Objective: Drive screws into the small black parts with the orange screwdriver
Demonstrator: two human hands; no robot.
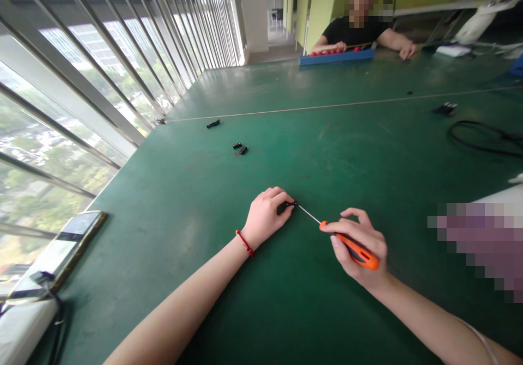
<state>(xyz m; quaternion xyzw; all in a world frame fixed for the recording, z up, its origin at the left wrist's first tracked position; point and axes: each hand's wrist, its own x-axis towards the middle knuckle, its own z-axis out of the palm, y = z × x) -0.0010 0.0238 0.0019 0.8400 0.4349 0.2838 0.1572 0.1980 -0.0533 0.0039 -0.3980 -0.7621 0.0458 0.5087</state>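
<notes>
My left hand [267, 215] rests on the green table, its fingers pinching a small black part [287, 206] whose exact kind I cannot make out. In my right hand [363, 245] is a screwdriver [359, 253] with an orange and black handle and a thin metal shaft. The shaft slants up and left, and its tip meets the black part at my left fingertips. Two small black pieces [240, 148] lie on the table beyond my left hand. Farther back is another small black piece [213, 123].
A phone [79, 234] and a white box with a black cable sit at the left edge, beside a metal railing [163, 38]. A black cable [482, 136] lies at right. Across the green table [327, 163], a person sits behind a blue tray [339, 58] holding red parts.
</notes>
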